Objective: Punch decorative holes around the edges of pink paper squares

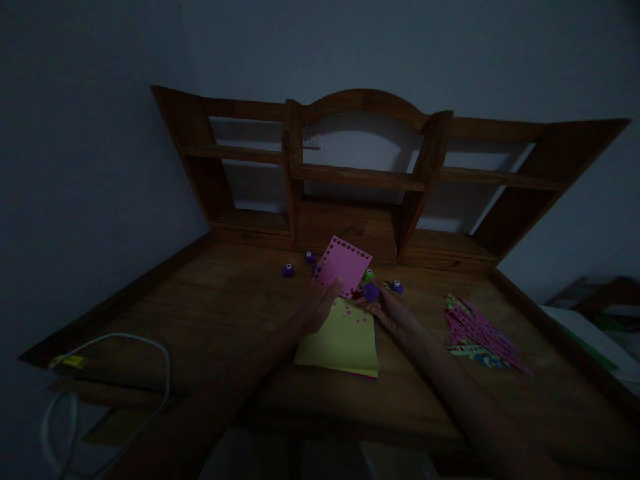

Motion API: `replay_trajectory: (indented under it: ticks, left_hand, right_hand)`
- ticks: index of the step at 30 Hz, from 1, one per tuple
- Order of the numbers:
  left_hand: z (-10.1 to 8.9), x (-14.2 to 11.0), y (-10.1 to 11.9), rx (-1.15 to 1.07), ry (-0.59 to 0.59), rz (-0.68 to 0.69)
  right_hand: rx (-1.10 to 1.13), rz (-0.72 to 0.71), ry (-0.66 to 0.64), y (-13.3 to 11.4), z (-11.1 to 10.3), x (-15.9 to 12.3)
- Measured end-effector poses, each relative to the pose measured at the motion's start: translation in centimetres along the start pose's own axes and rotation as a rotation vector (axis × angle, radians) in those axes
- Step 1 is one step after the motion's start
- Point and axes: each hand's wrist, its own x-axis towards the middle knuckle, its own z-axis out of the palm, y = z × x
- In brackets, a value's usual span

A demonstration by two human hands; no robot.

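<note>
My left hand holds a square of pink paper by its lower edge, thumb on top. Small dark cut-outs run along the paper's borders. My right hand grips a purple craft punch at the paper's lower right corner. Beneath both hands lies a stack of yellow paper, with a few tiny pink cut-out pieces scattered on its upper part. More punches sit behind: a purple punch on the left, a green punch in the middle and another purple punch on the right.
A heap of punched paper strips, pink, yellow and blue, lies on the right of the wooden desk. Along the back stands a wooden shelf unit. A white cable loops over the front left edge.
</note>
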Motion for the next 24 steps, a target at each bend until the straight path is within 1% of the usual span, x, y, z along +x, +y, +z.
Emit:
replay_trajectory:
  ticks: [3,6,10,13,16,20,24]
  left_hand:
    - [-0.1,-0.1,0.3,-0.007,-0.067,0.019]
    - [-0.1,-0.2,0.5,-0.001,-0.107,0.046]
    - [-0.1,0.0,0.9,0.011,-0.168,0.119]
    - [-0.2,0.0,1.4,-0.050,-0.193,0.131]
    - [-0.1,0.0,1.5,-0.147,-0.136,0.037]
    - [0.3,0.2,0.5,-0.328,0.032,-0.116]
    - [0.4,0.9,-0.5,-0.423,0.131,-0.186]
  right_hand:
    - [-0.018,-0.008,-0.007,-0.1,0.1,0.0]
    - [-0.031,-0.002,-0.009,-0.4,0.5,-0.3]
    - [-0.044,-0.011,0.002,-0.6,0.6,-0.6]
    - [-0.049,-0.031,0.006,-0.4,0.6,-0.7]
    - [-0.038,-0.034,-0.008,-0.3,0.8,-0.7]
    - [-0.029,-0.009,-0.021,-0.6,1.1,-0.9]
    - [0.009,0.011,-0.043,-1.2,1.6,-1.5]
